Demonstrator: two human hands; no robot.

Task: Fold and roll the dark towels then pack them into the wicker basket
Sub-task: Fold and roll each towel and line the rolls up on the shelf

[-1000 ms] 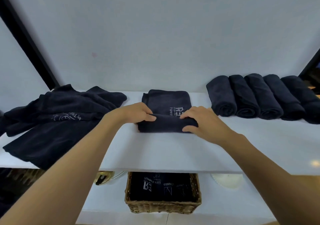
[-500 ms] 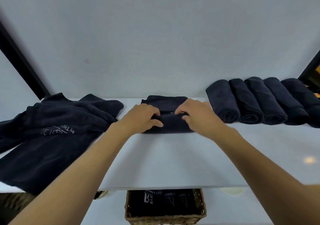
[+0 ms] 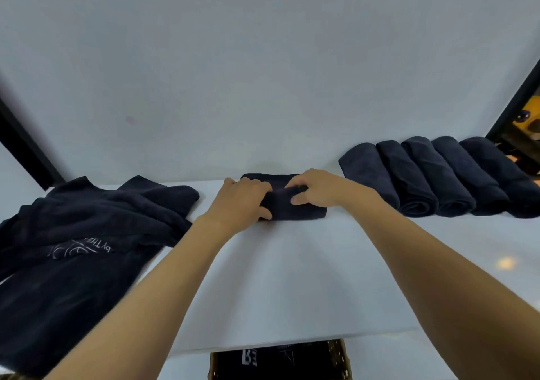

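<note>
A dark towel (image 3: 295, 208) lies almost fully rolled at the back middle of the white table (image 3: 292, 277). My left hand (image 3: 242, 201) grips the roll's left end with curled fingers. My right hand (image 3: 317, 188) curls over the roll's top right. Only a short flat strip of the towel shows beyond my hands. Several rolled dark towels (image 3: 432, 181) lie side by side at the back right. The wicker basket (image 3: 339, 356) sits below the table's front edge with dark towels inside; most of it is cut off.
A heap of unfolded dark towels (image 3: 81, 239) with pale lettering covers the table's left side and hangs over its front edge. A white wall stands right behind the table. Dark frames rise at the far left and far right.
Both hands have rolled the towel away from me toward the wall; the flat part has shrunk to a strip. The camera has tilted up, so less of the basket shows.
</note>
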